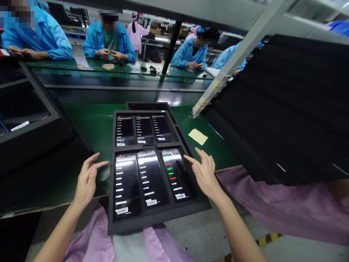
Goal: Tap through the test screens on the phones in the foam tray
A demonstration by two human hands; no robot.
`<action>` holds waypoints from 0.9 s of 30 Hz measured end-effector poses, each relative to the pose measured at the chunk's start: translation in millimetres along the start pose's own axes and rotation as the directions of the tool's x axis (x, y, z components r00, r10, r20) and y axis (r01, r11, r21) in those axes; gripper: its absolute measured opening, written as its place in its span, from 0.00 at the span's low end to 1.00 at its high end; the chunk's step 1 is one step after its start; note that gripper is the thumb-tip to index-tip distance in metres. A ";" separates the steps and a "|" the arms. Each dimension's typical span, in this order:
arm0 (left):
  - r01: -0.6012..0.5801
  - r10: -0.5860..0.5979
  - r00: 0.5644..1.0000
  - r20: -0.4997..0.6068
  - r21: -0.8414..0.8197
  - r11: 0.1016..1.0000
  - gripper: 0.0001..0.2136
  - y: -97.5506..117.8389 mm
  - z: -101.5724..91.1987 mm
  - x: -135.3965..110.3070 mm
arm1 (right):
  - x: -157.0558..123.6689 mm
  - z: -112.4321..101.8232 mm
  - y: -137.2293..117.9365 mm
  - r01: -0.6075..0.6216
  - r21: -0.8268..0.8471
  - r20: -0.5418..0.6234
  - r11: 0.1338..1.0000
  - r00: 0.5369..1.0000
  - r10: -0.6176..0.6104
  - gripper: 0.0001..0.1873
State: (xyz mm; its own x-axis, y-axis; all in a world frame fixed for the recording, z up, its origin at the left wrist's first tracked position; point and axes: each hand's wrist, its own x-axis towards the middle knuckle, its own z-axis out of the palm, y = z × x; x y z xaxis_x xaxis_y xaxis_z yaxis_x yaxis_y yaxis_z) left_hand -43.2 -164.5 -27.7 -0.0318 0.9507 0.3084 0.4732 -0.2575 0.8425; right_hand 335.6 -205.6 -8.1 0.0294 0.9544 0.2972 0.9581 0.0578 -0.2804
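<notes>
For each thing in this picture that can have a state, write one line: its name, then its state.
Left hand: open, empty, fingers spread beside the tray.
Right hand: open, empty, fingertips over the tray's right edge.
Tray: flat, overhanging the near table edge, all six slots filled.
Near phones: screens lit, showing text lists.
Far phones: screens on, dimmer.
Yellow note: flat on the green table.

Yellow note [197,136] on green belt [89,123]; 4 workers opposite.
</notes>
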 end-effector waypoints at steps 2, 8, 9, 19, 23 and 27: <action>0.061 -0.059 0.997 0.041 -0.049 0.997 0.23 0.0 4.2 -1.5 | -0.9 1.9 -0.9 0.001 0.018 0.012 1.000 1.000 -0.002 0.25; 0.264 -0.238 0.960 0.145 -0.200 0.944 0.24 2.6 14.4 -5.9 | -12.0 6.4 -6.0 -0.075 0.105 0.030 0.992 0.997 0.072 0.22; 0.307 -0.275 0.948 0.160 -0.231 0.923 0.25 4.1 15.8 -6.9 | -15.1 6.2 -7.4 -0.100 0.131 0.034 0.986 0.995 0.096 0.22; 0.494 -0.436 0.869 0.234 -0.406 0.768 0.33 16.1 30.6 -21.8 | -29.6 0.4 -19.2 -0.185 0.142 0.148 0.972 0.975 0.164 0.31; 0.517 -0.452 0.856 0.251 -0.422 0.745 0.34 21.9 30.3 -27.2 | -29.0 2.6 -19.7 -0.171 0.070 0.137 0.983 0.977 0.160 0.33; 0.562 -0.479 0.827 0.294 -0.465 0.684 0.36 25.8 28.0 -33.9 | -30.1 2.1 -20.1 -0.172 0.094 0.135 0.981 0.978 0.159 0.33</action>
State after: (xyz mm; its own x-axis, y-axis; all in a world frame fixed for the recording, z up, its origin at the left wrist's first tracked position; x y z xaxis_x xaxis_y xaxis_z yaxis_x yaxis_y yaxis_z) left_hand -5.3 -198.5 -28.8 0.0060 0.9604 -0.2784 -0.1038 0.2775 0.9551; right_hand 314.9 -235.0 -13.3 0.1429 0.9821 0.1230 0.9077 -0.0805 -0.4117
